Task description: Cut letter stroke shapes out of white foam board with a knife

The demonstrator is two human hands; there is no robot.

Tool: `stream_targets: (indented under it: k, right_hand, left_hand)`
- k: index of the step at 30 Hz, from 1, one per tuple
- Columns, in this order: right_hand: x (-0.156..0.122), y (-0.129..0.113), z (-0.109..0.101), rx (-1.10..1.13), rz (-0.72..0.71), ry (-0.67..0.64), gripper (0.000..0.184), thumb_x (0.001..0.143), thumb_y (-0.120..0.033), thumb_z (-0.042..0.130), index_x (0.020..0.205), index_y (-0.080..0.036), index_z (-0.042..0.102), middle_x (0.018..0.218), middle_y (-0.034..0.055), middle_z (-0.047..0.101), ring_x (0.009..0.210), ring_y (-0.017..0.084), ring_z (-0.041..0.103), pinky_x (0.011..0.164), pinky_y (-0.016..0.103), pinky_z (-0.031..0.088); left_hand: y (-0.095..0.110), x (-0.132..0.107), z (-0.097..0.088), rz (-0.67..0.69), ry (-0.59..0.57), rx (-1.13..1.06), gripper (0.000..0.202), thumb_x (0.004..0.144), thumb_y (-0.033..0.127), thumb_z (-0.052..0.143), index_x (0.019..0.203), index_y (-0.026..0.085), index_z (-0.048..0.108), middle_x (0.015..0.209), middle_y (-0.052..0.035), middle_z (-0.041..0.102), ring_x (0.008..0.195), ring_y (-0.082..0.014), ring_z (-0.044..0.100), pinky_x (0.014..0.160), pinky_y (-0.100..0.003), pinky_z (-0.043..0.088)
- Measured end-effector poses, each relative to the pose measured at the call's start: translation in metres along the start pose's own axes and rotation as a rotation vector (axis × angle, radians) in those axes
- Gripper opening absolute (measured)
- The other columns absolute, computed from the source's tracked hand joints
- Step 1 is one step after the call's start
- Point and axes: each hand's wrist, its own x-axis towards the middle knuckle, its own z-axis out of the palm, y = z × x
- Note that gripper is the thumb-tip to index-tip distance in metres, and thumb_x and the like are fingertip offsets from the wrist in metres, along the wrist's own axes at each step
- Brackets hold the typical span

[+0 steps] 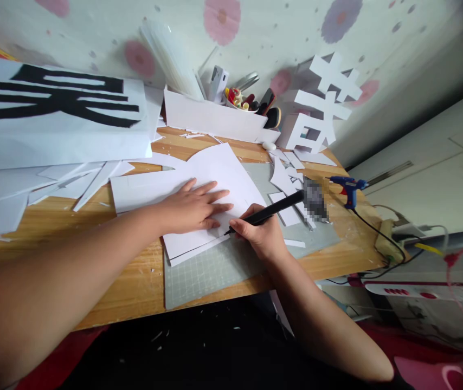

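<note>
My left hand [199, 206] lies flat with spread fingers on a large white sheet of board [219, 168], pressing it onto the grey-green cutting mat [199, 279]. My right hand [262, 230] is closed around a black pen-shaped tool [274, 209]. Its dark tip touches the sheet near the front edge, just right of my left thumb. I cannot make out whether that tip is a nib or a blade. A thin dark line runs along the sheet's front edge, from the near left corner towards the tip.
White offcuts [286, 176] lie on the mat's right side. A blue glue gun [349, 188] with a cord rests at the table's right. White three-dimensional characters [316, 108] stand behind. At left are a black-character print [64, 97] and white scraps [60, 181] on the wooden table [105, 260].
</note>
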Motion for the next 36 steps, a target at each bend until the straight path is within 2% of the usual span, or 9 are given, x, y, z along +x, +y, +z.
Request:
stream_targets:
  k: [6,17,23,29,33,36]
  right_hand:
    - [0.003,0.002,-0.009,0.028,0.016,-0.011,0.047,0.065,-0.055,0.093,0.065,-0.024,0.058,0.052,-0.0025,0.065,0.047,0.013,0.053,0.048,0.026,0.039]
    - [0.006,0.005,-0.014,0.028,0.003,0.041,0.043,0.064,-0.052,0.092,0.061,-0.024,0.06,0.053,-0.0026,0.061,0.049,0.013,0.053,0.044,0.024,0.035]
    - [0.006,0.008,-0.015,0.061,0.019,0.083,0.042,0.066,-0.05,0.09,0.06,-0.024,0.058,0.05,-0.0028,0.061,0.044,0.012,0.049,0.042,0.024,0.034]
    - [0.007,0.011,-0.017,0.114,0.03,0.191,0.041,0.063,-0.046,0.091,0.06,-0.024,0.057,0.046,-0.0046,0.059,0.04,0.011,0.048,0.041,0.023,0.033]
    - [0.0,0.011,-0.022,0.265,-0.053,0.191,0.045,0.066,-0.054,0.092,0.067,-0.024,0.059,0.05,-0.0061,0.06,0.042,0.012,0.053,0.043,0.024,0.041]
    - [-0.013,0.005,-0.026,0.195,-0.231,0.058,0.045,0.07,-0.059,0.094,0.085,-0.024,0.069,0.07,-0.0021,0.074,0.061,0.016,0.068,0.058,0.027,0.055]
  left_hand:
    - [0.0,0.001,-0.001,-0.007,-0.009,0.021,0.059,0.11,0.049,0.058,0.166,0.043,0.042,0.18,-0.0032,0.029,0.168,-0.0375,0.016,0.129,-0.07,0.013]
    - [0.0,0.0,-0.001,-0.014,-0.025,0.036,0.06,0.11,0.048,0.058,0.167,0.041,0.04,0.181,-0.003,0.024,0.168,-0.0367,0.015,0.13,-0.07,0.011]
    - [-0.004,0.001,0.002,-0.017,0.0,0.028,0.06,0.109,0.051,0.059,0.166,0.043,0.042,0.181,-0.0029,0.027,0.168,-0.0351,0.016,0.131,-0.065,0.01]
    - [-0.004,0.001,0.003,-0.006,0.003,0.017,0.059,0.109,0.048,0.059,0.166,0.044,0.041,0.181,-0.0025,0.026,0.168,-0.0357,0.015,0.13,-0.068,0.01]
    - [-0.002,0.001,0.002,-0.022,-0.007,0.021,0.059,0.11,0.048,0.059,0.166,0.043,0.041,0.181,-0.0023,0.025,0.168,-0.036,0.015,0.13,-0.069,0.009]
    - [-0.002,-0.001,0.002,-0.023,0.012,0.008,0.057,0.11,0.048,0.058,0.165,0.043,0.044,0.18,-0.0017,0.028,0.168,-0.0358,0.017,0.131,-0.068,0.01]
